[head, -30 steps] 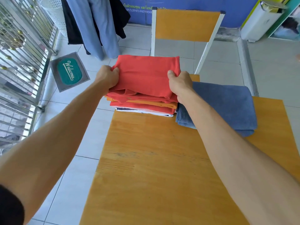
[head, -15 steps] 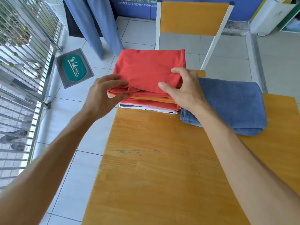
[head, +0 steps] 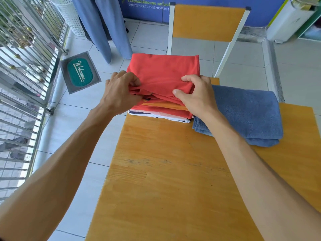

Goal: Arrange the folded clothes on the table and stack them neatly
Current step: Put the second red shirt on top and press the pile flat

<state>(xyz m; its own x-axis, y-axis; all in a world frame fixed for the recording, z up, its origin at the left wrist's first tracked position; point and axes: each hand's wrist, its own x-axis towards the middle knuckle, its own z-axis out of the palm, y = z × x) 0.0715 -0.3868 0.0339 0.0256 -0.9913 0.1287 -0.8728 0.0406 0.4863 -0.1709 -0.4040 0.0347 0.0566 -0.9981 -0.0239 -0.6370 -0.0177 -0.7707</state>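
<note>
A stack of folded clothes (head: 161, 112) sits at the far left corner of the wooden table (head: 170, 171); its layers are red, orange and white with dark stripes. The top piece is a red folded garment (head: 165, 70). My left hand (head: 119, 93) pinches the near left edge of that red garment. My right hand (head: 196, 94) grips its near right edge, thumb on top, fingers under the fold. The near edge is bunched between both hands. A folded blue towel (head: 246, 115) lies flat on the table just right of the stack, touching it.
A chair with an orange back (head: 208, 21) stands beyond the table's far end. A metal railing (head: 26, 66) runs along the left. A green welcome mat (head: 79, 72) lies on the tiled floor. Hanging blue clothes (head: 104, 28) and a white basket (head: 69, 16) stand far left.
Both hands have shifted from the garment's sides to its near edge. They now pinch and bunch the red fabric there. The stack and the blue towel stay in place.
</note>
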